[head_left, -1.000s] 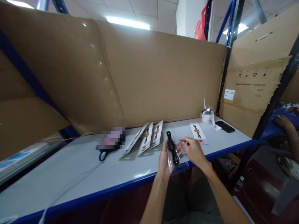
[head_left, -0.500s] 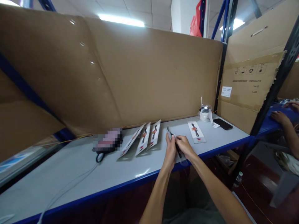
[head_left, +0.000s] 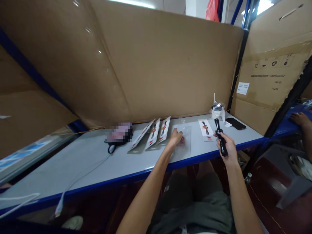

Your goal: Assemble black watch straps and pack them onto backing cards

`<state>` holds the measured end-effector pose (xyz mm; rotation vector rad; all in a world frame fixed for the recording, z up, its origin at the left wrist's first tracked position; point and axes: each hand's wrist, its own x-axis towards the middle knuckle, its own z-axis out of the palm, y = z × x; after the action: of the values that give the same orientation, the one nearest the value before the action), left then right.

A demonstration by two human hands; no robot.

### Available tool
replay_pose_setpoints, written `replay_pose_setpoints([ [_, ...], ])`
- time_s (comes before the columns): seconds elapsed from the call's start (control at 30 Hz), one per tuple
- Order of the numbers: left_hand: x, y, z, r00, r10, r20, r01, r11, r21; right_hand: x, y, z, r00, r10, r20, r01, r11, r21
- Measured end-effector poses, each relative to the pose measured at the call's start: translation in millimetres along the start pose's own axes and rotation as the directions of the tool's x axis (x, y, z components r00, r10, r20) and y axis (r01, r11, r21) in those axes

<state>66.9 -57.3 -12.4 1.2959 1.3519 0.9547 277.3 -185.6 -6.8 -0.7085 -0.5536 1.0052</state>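
Note:
My right hand (head_left: 229,150) is closed around a black spokeshave (head_left: 220,139) with two handles, held up near the table's front edge. To its left, my left hand (head_left: 175,137) pinches a clear plastic bag (head_left: 187,148) with a red mark on it. The bag lies on the table. Just behind the spokeshave a printed card (head_left: 205,127) lies flat, with a picture of such a tool. Left of my left hand, several similar blister cards (head_left: 153,134) lean in a row.
A pixelated dark-edged object (head_left: 119,134) with a loop sits at the left, with a white cable (head_left: 83,174) near it. A phone (head_left: 235,123) and a wrapped cup (head_left: 216,110) stand back right. Cardboard walls (head_left: 170,65) enclose the table. Another person's hand (head_left: 300,118) shows far right.
My hands, close together over the bag before, have moved apart. The spokeshave has come out to the right in my right hand; the bag stays at my left. The view has tilted down.

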Motion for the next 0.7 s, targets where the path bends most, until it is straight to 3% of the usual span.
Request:
replay_pose_setpoints([
  [0.17, 42, 28, 40.4, 0.993, 0.109, -0.047, -0.100, 0.981, 0.165, -1, -5, -12, 1.000, -0.004, -0.023, 0.003, 0.998, -0.065],
  [0.27, 47, 39, 45.5, 0.977, 0.195, -0.084, -0.174, 0.962, 0.212, 3, 4, -9, 0.999, 0.047, -0.001, -0.047, 0.991, -0.122],
  [0.33, 36, 34, 37.7, 0.928, 0.351, -0.126, -0.312, 0.915, 0.256, 2, 12, -3, 0.997, 0.082, 0.012, -0.079, 0.986, -0.149],
  [0.4, 14, 21, 25.3, 0.837, 0.521, -0.166, -0.472, 0.842, 0.261, -1, 20, 6, 0.993, 0.114, 0.019, -0.109, 0.981, -0.160],
  [0.47, -15, 6, 13.6, 0.816, 0.554, -0.164, -0.533, 0.831, 0.158, -5, 29, 19, 0.991, 0.131, 0.017, -0.127, 0.978, -0.167],
  [0.53, -44, -8, 7.2, 0.867, 0.495, -0.054, -0.497, 0.868, -0.026, -7, 38, 34, 0.991, 0.134, 0.022, -0.128, 0.976, -0.179],
  [0.6, -68, -16, 6.6, 0.928, 0.361, 0.093, -0.341, 0.923, -0.179, -6, 48, 49, 0.991, 0.128, 0.049, -0.117, 0.975, -0.190],
  [0.7, -88, -17, 9.3, 0.933, 0.247, 0.263, -0.173, 0.946, -0.274, -1, 63, 68, 0.988, 0.122, 0.092, -0.103, 0.976, -0.191],
])
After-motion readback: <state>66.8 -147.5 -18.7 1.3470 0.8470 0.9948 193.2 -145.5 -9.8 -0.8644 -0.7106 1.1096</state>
